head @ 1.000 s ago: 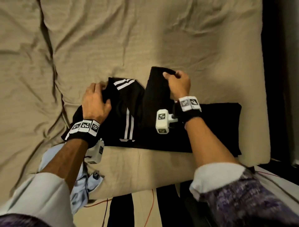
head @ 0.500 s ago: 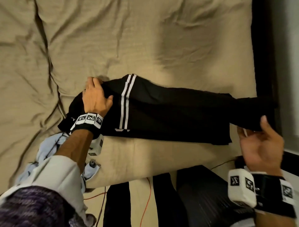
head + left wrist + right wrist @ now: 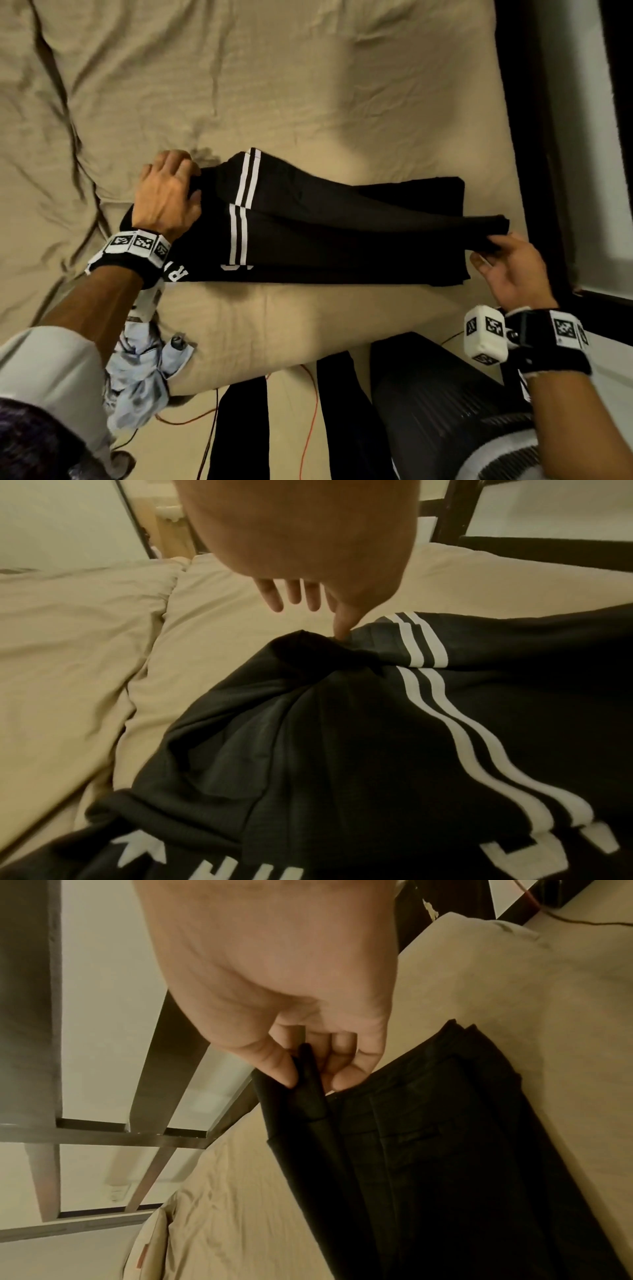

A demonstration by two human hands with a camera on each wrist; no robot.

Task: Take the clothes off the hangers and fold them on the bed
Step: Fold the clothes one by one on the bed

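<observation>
A black garment (image 3: 342, 240) with white stripes and white lettering lies flat along the near part of the beige bed (image 3: 308, 85). My left hand (image 3: 171, 192) rests on its left end; in the left wrist view the fingers (image 3: 301, 599) are straight and the thumb touches the fabric (image 3: 377, 750). My right hand (image 3: 503, 263) pinches the end of a long black sleeve, stretched out just past the garment's right edge. In the right wrist view, thumb and fingers (image 3: 308, 1069) clamp the narrow cuff above the folded layers (image 3: 428, 1150).
A crumpled light blue shirt (image 3: 144, 377) lies at the bed's near edge under my left arm. A black ribbed case (image 3: 445, 394) and an orange cable (image 3: 311, 411) are on the floor. A dark bed frame (image 3: 534, 137) runs along the right.
My right hand has carried the sleeve from the garment's middle out to the right, and it now lies stretched over the body. The left hand has stayed on the left end.
</observation>
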